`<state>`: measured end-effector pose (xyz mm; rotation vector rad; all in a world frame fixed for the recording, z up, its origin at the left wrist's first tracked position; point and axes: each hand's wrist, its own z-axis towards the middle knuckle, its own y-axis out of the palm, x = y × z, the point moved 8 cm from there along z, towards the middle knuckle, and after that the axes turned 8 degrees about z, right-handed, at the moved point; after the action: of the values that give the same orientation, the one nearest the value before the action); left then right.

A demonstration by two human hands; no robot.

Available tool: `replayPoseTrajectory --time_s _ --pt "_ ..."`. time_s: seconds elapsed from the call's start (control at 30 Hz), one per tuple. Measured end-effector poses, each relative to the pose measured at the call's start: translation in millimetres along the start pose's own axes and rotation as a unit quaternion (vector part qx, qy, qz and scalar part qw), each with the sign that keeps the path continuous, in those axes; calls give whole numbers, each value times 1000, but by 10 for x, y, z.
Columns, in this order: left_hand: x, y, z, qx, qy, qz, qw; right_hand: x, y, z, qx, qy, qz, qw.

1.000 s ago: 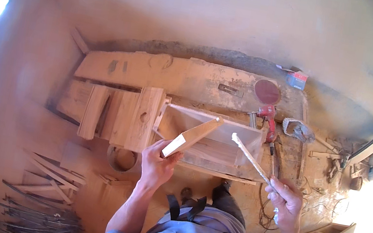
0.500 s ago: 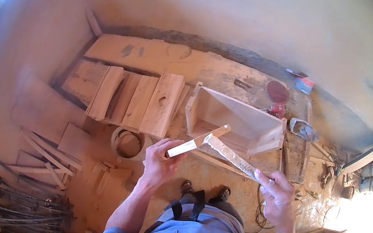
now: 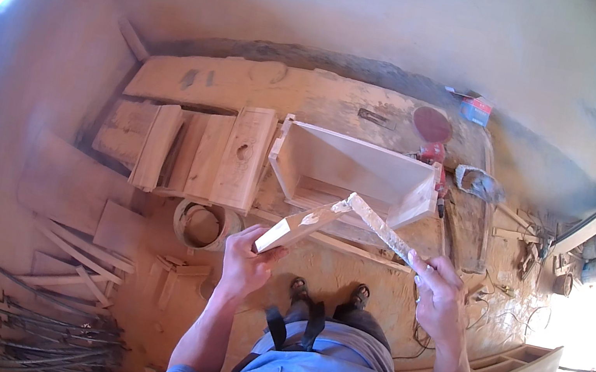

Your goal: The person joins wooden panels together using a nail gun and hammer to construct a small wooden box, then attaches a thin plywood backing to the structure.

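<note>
My left hand (image 3: 245,264) is closed around the near end of a short light wooden board (image 3: 295,229), which slants up and away toward the middle. In my right hand (image 3: 442,293) is a thin stick (image 3: 385,228) crusted with whitish paste, gripped by its right end. The stick's tip meets the far end of the board, where a pale smear of paste shows. Beyond both hands, an open wooden box (image 3: 354,156) without a lid rests on the workbench (image 3: 306,93).
Several boards (image 3: 244,153) lie left of the box. A red power drill (image 3: 433,157), a round sanding disc (image 3: 432,125) and a crumpled bag (image 3: 480,183) are at its right. On the floor are a bucket (image 3: 184,224), wood strips (image 3: 79,248) and a heap of metal bars (image 3: 50,346).
The stick's tip has moved to the far end of the board, and paste now shows there. The board has turned to show more of its face. My view has shifted slightly.
</note>
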<state>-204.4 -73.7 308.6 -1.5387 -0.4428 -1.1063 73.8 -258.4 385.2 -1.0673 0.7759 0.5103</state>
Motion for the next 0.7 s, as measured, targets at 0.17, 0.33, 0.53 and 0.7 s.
replayPoseTrajectory --time_s 0.17,0.33,0.53,0.7 --pt "-59 178 -9 1 -36 -46 998 331 -108 -140 42 44 129 990" --pt "137 256 25 6 2 11 1000 305 13 -162 -33 100 210 972" --pt "213 289 36 1 -16 65 998 -24 101 -160 -81 93 203 971" --pt "114 303 37 36 26 79 996 -257 277 -163 -220 89 281 930"
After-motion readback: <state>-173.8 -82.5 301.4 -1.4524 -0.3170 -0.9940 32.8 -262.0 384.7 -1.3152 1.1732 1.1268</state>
